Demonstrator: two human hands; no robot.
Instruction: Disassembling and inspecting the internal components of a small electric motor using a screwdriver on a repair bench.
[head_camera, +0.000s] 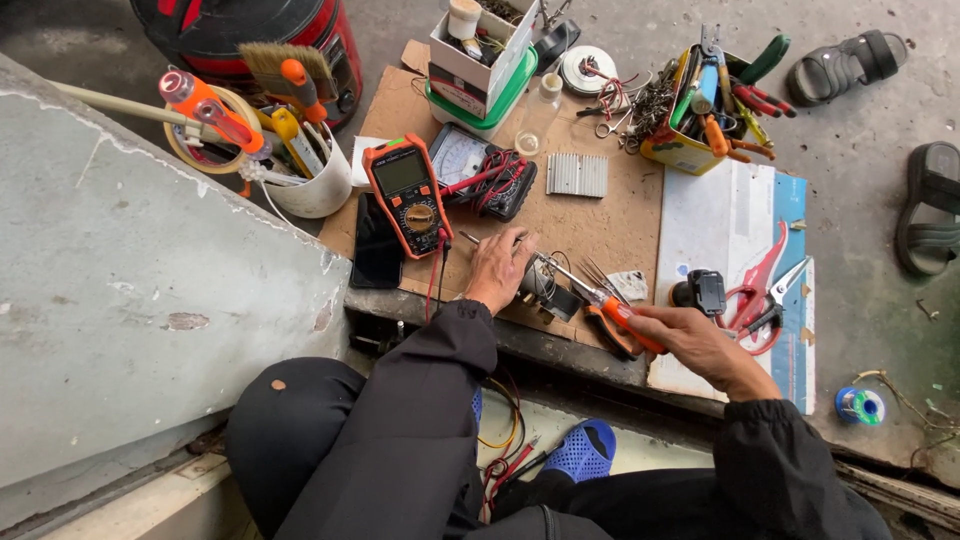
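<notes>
**A slipping screwdriver tip over a crowded board**

The left hand (497, 268) lies on top of a small dark part (545, 288) on the cardboard sheet (600, 225), near its front edge, and presses it down. Its fingers are curved and close together over the part, so most of the part is hidden and I cannot tell exactly what kind of part it is. The right hand (700, 345) holds an orange-handled screwdriver (600, 297); the fingers are wrapped tightly around the handle, and the metal shaft runs up and to the left toward the fingers of the left hand.

The main risk, in my judgement, is that the tip slips. It points almost directly at the fingertips that steady the part, so a strong push on a bad angle can send the metal into the skin. Cardboard is also a soft base (it gives way under pressure), and the part can tilt or slide if the left hand relaxes.

A second risk comes from the things nearby. The orange multimeter (406, 195) lies just beside the left hand, and its red test leads (490, 175) run close to the wrist; a sudden move of the arm can catch a lead and drag the meter. The orange pliers (610, 335) lie just under the screwdriver, near the right hand, and the red-handled scissors (755, 295) are a little further right, so a quick pull back can knock against them. The black phone (377, 250) lies at the left edge of the cardboard and can be pushed off.
</notes>
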